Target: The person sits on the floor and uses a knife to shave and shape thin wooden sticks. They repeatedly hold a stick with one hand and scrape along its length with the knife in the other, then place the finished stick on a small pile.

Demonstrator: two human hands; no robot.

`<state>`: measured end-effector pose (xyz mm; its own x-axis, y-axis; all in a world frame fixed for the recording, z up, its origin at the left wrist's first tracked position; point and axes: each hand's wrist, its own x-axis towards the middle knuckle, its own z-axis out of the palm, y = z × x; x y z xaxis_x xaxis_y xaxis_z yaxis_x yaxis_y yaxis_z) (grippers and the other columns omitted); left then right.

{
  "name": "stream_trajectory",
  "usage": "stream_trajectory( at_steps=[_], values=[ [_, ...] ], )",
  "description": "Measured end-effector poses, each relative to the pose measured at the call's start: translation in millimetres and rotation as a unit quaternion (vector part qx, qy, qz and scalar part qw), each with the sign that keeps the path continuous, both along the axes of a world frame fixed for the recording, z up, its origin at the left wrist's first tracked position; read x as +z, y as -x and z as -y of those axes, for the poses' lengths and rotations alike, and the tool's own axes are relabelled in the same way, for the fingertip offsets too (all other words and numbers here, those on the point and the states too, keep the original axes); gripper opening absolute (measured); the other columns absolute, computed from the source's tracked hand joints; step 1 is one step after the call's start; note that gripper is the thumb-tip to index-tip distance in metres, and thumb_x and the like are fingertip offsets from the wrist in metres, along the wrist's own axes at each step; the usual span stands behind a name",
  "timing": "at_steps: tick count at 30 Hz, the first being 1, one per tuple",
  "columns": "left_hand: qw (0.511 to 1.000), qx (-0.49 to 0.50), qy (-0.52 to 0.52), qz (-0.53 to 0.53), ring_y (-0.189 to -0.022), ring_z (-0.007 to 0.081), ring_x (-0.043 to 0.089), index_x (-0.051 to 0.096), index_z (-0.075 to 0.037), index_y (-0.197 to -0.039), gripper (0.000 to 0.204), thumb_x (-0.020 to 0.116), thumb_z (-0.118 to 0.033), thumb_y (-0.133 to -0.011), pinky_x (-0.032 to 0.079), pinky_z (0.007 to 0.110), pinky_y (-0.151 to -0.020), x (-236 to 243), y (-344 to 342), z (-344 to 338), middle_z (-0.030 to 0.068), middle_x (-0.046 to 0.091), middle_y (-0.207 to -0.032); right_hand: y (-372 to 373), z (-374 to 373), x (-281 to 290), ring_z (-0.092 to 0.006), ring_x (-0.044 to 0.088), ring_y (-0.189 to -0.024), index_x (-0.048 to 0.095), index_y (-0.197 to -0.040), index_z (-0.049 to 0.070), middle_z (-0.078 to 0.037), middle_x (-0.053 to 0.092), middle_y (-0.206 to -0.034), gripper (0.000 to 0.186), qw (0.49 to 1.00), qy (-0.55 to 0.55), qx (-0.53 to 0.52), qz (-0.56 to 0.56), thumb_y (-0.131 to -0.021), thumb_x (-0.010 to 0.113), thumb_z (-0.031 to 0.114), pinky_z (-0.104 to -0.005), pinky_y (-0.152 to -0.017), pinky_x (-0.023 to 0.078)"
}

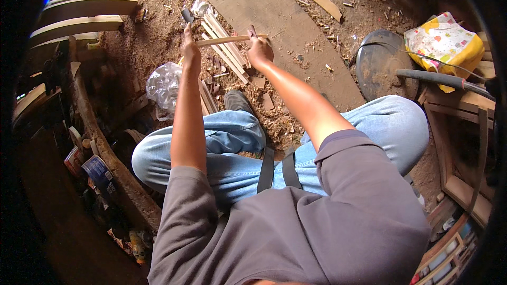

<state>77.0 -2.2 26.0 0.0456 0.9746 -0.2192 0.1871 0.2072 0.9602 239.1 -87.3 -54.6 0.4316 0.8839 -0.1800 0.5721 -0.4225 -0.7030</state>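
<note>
A thin, pale wooden strip (223, 40) spans the gap between my two hands, roughly level. Its left end is held in my left hand (191, 55), where one finger or the thumb points up. A small dark grey flat piece (187, 15) shows just beyond that fingertip; whether I touch it cannot be told. My right hand (260, 51) is closed around the strip near its other end. Below the strip, a loose bundle of similar wooden sticks (232, 60) lies on the ground. Some of my fingers are hidden behind the hands.
A wide board (317, 68) lies on the shavings-covered ground. Clear plastic bag (163, 87) sits left; curved wooden pieces (87, 8) are at upper left. On the right are a dark rounded slab (377, 66), a grey-handled tool (430, 78) and a yellow patterned bag (446, 42).
</note>
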Motion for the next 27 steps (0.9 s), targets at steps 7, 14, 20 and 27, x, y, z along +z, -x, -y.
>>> stream_trajectory(
  at_steps=[7,14,20,27],
  values=[
    [1.0,-0.003,0.003,0.002,-0.148,0.0285,0.01,0.028,-0.016,-0.152,0.058,0.024,-0.048,-0.104,-0.001,0.056,-0.115,-2,-4,-5,0.0105,0.019,-0.16,-11,6,12,-0.0303,0.066,-0.09,0.055,-0.12,-0.004,-0.019,0.063,-0.109,0.037,0.993,0.069,0.052,-0.075,-0.102,0.034,0.021,-0.0432,-0.076,0.056],
    [1.0,-0.009,-0.003,0.003,-0.149,0.0282,0.01,0.027,-0.015,-0.152,0.057,0.024,-0.046,-0.104,0.0,0.054,-0.115,-2,-10,-10,0.0104,0.018,-0.16,-8,3,0,-0.0275,0.059,-0.082,0.05,-0.127,0.002,-0.021,0.062,-0.109,0.034,0.994,0.033,0.05,-0.089,-0.096,0.037,0.009,-0.0376,-0.065,0.05],
    [1.0,-0.013,-0.006,-0.003,-0.149,0.0279,0.01,0.027,-0.014,-0.152,0.057,0.024,-0.044,-0.104,0.0,0.052,-0.116,-1,-11,-10,0.0104,0.018,-0.16,-21,-3,-10,-0.0162,0.045,-0.047,0.055,-0.13,0.007,-0.016,0.065,-0.096,0.038,0.996,0.06,0.057,0.023,-0.1,0.032,0.007,-0.0263,-0.035,0.037],
    [1.0,-0.021,-0.001,0.0,-0.149,0.0276,0.009,0.027,-0.013,-0.152,0.056,0.024,-0.042,-0.104,0.0,0.05,-0.117,0,-12,-11,0.0104,0.018,-0.16,-8,6,-29,-0.017,0.047,-0.05,0.058,-0.118,-0.002,-0.012,0.058,-0.078,0.039,0.995,-0.062,0.074,0.022,-0.104,0.026,0.016,-0.0291,-0.038,0.04]
  ],
)
